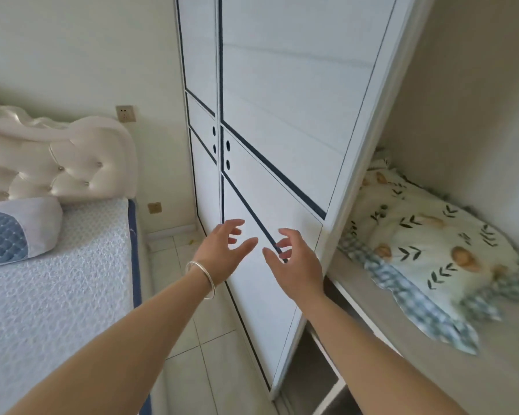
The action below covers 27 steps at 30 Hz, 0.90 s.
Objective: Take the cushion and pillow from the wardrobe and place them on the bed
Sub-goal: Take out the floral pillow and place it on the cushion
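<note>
Both hands, left (222, 250) and right (297, 265), hang open and empty before the wardrobe door (267, 145). The pillow (432, 250) lies on the shelf (432, 354) near its front edge. Best reach right, gripping both ends before lifting it toward the bed (57, 280).

Two hands (225, 250) (297, 265), two pillows (432, 250) (18, 232).

I've just got the one head cam, wide-angle, looking forward and down from close up at the wardrobe door (267, 175), bed (57, 280) off left.
</note>
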Each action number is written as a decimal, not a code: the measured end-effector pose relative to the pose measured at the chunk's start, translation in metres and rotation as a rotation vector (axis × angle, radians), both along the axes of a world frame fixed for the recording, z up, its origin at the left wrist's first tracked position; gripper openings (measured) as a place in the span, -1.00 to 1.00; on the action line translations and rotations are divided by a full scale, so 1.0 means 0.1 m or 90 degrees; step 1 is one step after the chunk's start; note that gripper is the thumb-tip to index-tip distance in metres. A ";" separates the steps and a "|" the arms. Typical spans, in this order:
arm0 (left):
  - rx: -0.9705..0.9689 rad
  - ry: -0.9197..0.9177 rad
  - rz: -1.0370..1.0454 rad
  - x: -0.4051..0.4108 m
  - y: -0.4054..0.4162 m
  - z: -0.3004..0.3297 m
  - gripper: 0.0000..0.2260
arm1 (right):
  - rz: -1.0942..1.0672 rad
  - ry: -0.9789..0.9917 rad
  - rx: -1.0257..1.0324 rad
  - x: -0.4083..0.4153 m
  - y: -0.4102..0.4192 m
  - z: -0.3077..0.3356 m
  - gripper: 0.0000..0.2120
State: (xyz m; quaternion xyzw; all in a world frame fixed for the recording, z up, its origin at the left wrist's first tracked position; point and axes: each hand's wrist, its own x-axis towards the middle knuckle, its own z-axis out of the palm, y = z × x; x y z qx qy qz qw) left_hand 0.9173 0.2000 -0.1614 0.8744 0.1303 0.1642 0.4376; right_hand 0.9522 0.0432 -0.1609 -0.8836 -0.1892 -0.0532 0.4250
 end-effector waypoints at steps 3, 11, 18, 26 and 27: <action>0.016 -0.003 -0.061 -0.03 -0.43 0.04 -0.64 | -0.067 -0.045 0.012 0.02 -0.45 0.06 -0.64; 0.071 -0.003 -0.239 0.28 -1.53 0.07 -0.75 | -0.220 -0.084 0.001 0.25 -1.38 0.09 -0.71; -0.016 0.048 -0.265 0.86 -2.13 -0.07 -0.71 | -0.350 -0.007 0.009 0.65 -2.00 -0.13 -0.72; -0.112 0.134 -0.247 1.70 -2.56 -0.33 -0.76 | -0.435 -0.019 -0.181 1.31 -2.50 -0.34 -0.58; -0.100 0.143 -0.252 1.80 -2.60 -0.35 -0.76 | -0.438 -0.017 -0.210 1.38 -2.55 -0.35 -0.55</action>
